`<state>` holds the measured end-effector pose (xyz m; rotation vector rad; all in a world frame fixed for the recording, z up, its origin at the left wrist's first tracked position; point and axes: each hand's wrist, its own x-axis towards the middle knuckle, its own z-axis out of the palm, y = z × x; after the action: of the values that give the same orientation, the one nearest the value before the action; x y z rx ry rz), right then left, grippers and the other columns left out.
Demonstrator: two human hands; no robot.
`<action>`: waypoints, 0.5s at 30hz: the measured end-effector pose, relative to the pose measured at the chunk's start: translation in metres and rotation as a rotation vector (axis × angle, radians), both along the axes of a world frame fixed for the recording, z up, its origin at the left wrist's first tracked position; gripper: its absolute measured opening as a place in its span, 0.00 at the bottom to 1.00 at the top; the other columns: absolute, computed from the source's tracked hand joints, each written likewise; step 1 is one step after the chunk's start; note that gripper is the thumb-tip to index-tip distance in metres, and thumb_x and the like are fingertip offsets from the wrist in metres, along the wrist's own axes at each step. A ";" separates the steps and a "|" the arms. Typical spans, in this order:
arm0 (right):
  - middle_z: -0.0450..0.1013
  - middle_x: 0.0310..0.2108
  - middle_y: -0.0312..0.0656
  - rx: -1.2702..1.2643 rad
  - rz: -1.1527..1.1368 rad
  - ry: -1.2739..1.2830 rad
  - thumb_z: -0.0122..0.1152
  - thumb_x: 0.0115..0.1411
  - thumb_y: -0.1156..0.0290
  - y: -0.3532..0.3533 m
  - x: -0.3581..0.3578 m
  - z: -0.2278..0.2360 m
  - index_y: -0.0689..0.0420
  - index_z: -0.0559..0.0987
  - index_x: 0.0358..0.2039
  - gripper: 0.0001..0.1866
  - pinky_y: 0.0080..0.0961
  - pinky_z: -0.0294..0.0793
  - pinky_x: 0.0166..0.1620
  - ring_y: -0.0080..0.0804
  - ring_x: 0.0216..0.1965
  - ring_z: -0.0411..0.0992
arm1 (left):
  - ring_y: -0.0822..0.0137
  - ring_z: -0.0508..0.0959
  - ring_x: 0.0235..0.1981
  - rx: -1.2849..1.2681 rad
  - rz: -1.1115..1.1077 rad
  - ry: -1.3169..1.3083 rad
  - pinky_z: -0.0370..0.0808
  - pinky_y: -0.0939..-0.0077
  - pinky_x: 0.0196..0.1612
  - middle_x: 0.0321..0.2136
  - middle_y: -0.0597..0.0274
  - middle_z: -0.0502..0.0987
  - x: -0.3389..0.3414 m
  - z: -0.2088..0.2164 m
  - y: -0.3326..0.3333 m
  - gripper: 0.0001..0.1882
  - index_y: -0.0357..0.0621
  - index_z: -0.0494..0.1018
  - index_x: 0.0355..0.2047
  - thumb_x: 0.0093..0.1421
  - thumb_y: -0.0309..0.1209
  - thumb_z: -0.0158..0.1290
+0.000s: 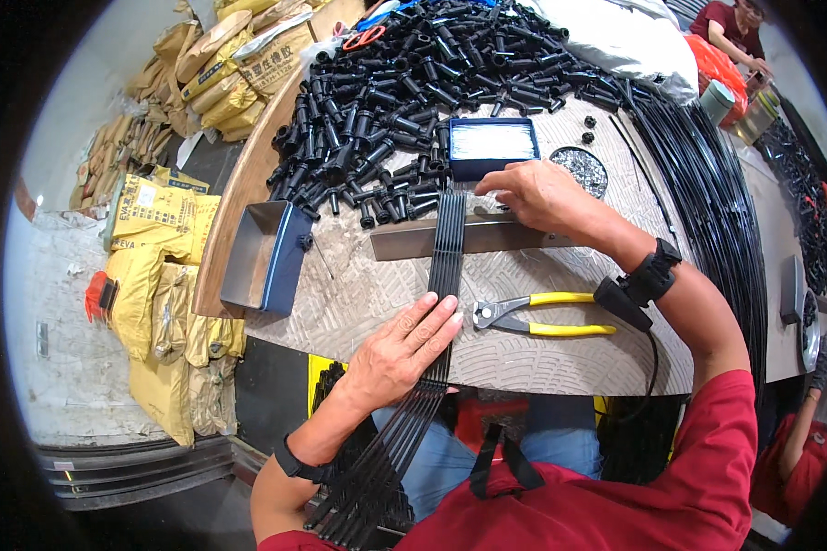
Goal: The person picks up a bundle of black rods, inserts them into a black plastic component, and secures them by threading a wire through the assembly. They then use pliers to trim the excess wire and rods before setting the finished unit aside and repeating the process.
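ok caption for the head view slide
Left hand presses black rods flat across a metal bar; right hand at their far ends.

The far half of the bench is blocked by a heap of black plastic tubes that runs from the far left edge almost to the blue tray of white strips. A metal bar lies across the middle, with a flat row of black rods crossing it toward the near edge. Yellow-handled pliers sit near the near edge. An open metal box takes the left edge, and long black rods line the right edge. Bare surface remains between the bar and the near edge, left of the rods.
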<state>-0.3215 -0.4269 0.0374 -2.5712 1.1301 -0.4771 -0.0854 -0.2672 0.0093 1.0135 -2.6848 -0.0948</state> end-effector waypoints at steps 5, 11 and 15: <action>0.74 0.28 0.45 -0.100 0.001 0.004 0.53 0.50 0.74 0.004 0.007 0.005 0.51 0.77 0.33 0.09 0.36 0.70 0.32 0.43 0.31 0.73 | 0.54 0.62 0.55 -0.160 -0.018 -0.173 0.63 0.63 0.55 0.54 0.54 0.62 0.007 -0.006 -0.002 0.29 0.41 0.64 0.51 0.49 0.40 0.50; 0.74 0.28 0.44 -0.072 -0.047 0.065 0.53 0.51 0.72 0.004 0.007 0.004 0.51 0.78 0.32 0.08 0.36 0.70 0.32 0.42 0.31 0.73 | 0.58 0.61 0.57 -0.083 0.049 -0.131 0.59 0.62 0.56 0.55 0.57 0.61 0.000 0.002 0.002 0.25 0.45 0.62 0.53 0.53 0.36 0.43; 0.73 0.27 0.42 -0.023 -0.123 0.070 0.53 0.52 0.72 0.006 0.004 0.004 0.54 0.77 0.31 0.06 0.32 0.70 0.32 0.39 0.30 0.73 | 0.61 0.59 0.58 -0.058 0.075 -0.082 0.59 0.64 0.56 0.57 0.59 0.58 0.000 -0.001 0.005 0.25 0.47 0.61 0.54 0.53 0.30 0.41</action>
<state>-0.3176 -0.4205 0.0410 -2.5670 1.3197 -0.4327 -0.0853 -0.2622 0.0087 1.1219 -2.7009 0.0402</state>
